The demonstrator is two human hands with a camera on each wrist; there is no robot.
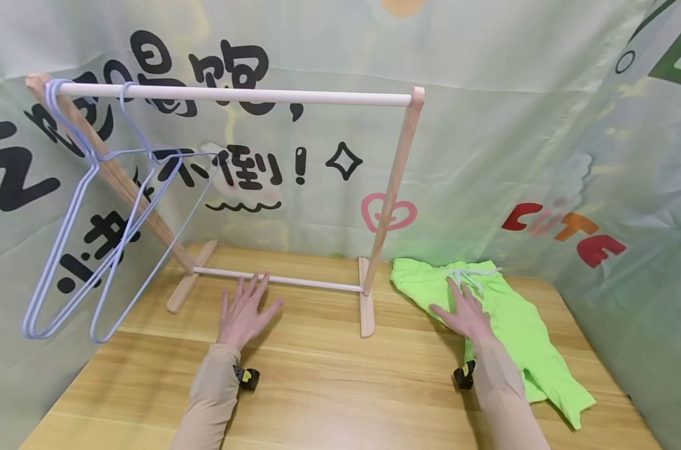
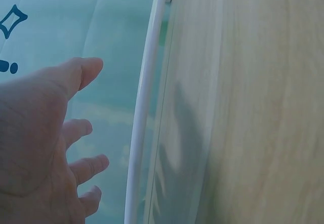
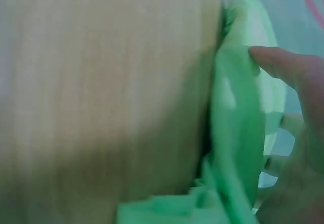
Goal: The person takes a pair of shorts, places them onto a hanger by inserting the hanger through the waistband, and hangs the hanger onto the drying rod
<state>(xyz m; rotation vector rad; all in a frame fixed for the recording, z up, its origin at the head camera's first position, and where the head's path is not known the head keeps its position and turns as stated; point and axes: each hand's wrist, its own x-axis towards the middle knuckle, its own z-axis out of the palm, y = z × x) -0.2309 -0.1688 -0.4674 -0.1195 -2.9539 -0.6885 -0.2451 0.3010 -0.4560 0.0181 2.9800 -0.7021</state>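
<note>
Bright green drawstring pants [image 1: 523,325] lie spread on the right of the table, with the waistband at the far end and a pale drawstring [image 1: 481,272]. My right hand [image 1: 468,319] is over their upper part, fingers spread; in the right wrist view the thumb [image 3: 278,62] overlaps the green cloth. Near the bottom bar [image 1: 295,281] of a wooden clothes rack [image 1: 397,169] is my left hand [image 1: 242,322], its fingers stretched apart and holding nothing. The left wrist view has that thumb [image 2: 83,74] pointing toward the white bar.
Lavender hangers [image 1: 95,164] hang at the left end of the rack's top rail [image 1: 262,95]. The rack's wooden feet [image 1: 367,312] stand on the wood-grain table [image 1: 340,387]. A printed curtain [image 1: 475,144] closes off the back and sides.
</note>
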